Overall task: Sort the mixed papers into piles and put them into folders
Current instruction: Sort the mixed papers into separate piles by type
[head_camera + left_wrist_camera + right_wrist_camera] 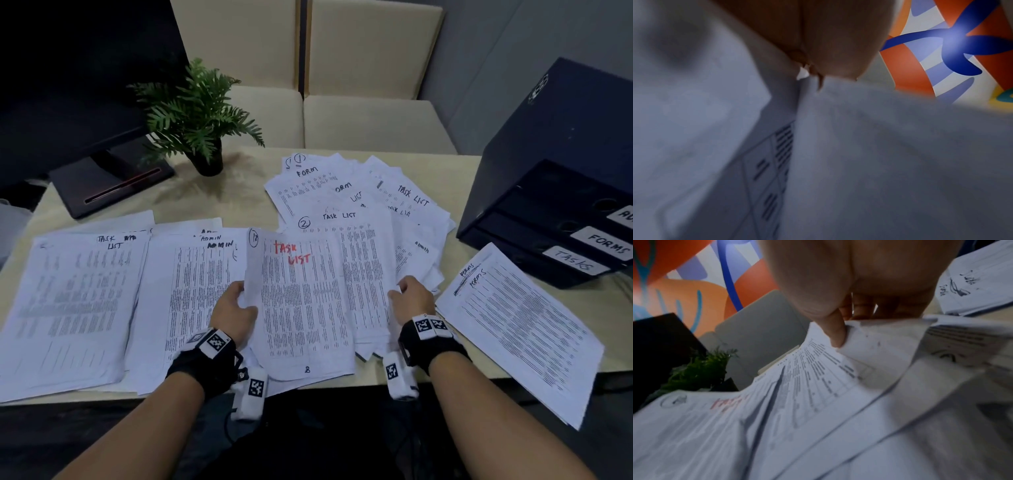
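The red-lettered TASK LIST sheet (305,301) lay front-centre on the table (239,192), over the mixed heap (359,195). The left hand (234,313) gripped its curled left edge; the right hand (412,298) pinched a heap sheet's right edge. The ADMIN pile (191,291) lay left and the FORMS pile (520,329) right, near the labelled folders (561,222).

folders (561,219) right of mixed papers (359,205)

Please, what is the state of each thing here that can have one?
left hand, grips red-titled sheet's edge
red-titled sheet, left edge curled up
right hand, pinches a mixed heap sheet
mixed heap, fanned, unsorted
forms pile, overhangs the table edge
folders, shut, stacked flat
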{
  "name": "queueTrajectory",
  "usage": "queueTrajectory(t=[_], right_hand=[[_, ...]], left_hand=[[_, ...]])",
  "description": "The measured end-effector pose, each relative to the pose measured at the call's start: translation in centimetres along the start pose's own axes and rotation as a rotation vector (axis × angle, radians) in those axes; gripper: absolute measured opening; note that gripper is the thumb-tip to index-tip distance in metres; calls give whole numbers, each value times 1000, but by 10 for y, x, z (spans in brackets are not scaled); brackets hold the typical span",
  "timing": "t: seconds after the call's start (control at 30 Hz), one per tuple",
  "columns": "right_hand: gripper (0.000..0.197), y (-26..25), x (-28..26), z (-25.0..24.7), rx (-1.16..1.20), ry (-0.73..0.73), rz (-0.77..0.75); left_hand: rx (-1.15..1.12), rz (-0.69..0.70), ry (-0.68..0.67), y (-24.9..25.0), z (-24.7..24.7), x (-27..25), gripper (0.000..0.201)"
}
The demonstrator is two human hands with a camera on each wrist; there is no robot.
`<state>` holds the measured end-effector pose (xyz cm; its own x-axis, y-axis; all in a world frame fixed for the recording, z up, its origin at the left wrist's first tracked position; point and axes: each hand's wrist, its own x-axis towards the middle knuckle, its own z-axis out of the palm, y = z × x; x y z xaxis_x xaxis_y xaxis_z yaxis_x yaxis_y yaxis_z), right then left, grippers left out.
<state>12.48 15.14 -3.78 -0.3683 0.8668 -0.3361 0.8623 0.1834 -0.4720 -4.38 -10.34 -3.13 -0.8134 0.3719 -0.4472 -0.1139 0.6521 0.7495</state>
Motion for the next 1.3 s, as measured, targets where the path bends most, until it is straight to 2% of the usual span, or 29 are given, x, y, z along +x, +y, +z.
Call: queueTrajectory(t=[0.1, 0.27, 0.37, 0.43, 0.57, 0.63, 0.7, 0.77, 0.83, 0.87, 0.97, 1.1, 1.23, 1.3], right_hand=[[4, 0, -1, -4, 80, 6, 25], [13, 5, 3, -10, -21, 7, -19], [19, 7, 6, -17, 57, 5, -2], [21, 7, 4, -25, 179, 114, 32], [24, 13, 0, -46, 441, 476, 131], [24, 17, 2, -54, 507, 509, 153], [19, 17, 0, -53, 529, 410, 104], [12, 13, -10, -45, 520, 244, 4], [9, 7, -24, -29, 427, 75, -91], [8, 4, -31, -20, 377, 0, -123], [8, 1, -43, 4, 277, -178, -175], [7, 5, -38, 17, 206, -283, -188], [5, 10, -27, 11, 172, -352, -200], [10, 10, -24, 3, 293, -318, -188]], left_hand=[[-23, -15, -4, -2, 1, 1, 35], [-39, -25, -6, 0, 3, 1, 38], [-62, -34, -9, 3, 2, -1, 40], [-71, -21, -15, 4, 2, -2, 49], [-45, 59, -26, 3, 0, -7, 91], [-24, 81, -46, 1, -2, -8, 93], [-68, 36, -44, 0, 0, -6, 82], [-117, -14, -31, 5, 3, -7, 60], [-135, -20, -45, 13, 4, -11, 36], [-137, -9, -49, 17, 4, -14, 33], [-162, 6, -36, 26, 8, -19, 48], [-109, -19, -15, 30, 21, -24, 64], [-97, 5, 18, 33, 31, -30, 46], [-180, 28, 27, 38, 31, -34, 36]])
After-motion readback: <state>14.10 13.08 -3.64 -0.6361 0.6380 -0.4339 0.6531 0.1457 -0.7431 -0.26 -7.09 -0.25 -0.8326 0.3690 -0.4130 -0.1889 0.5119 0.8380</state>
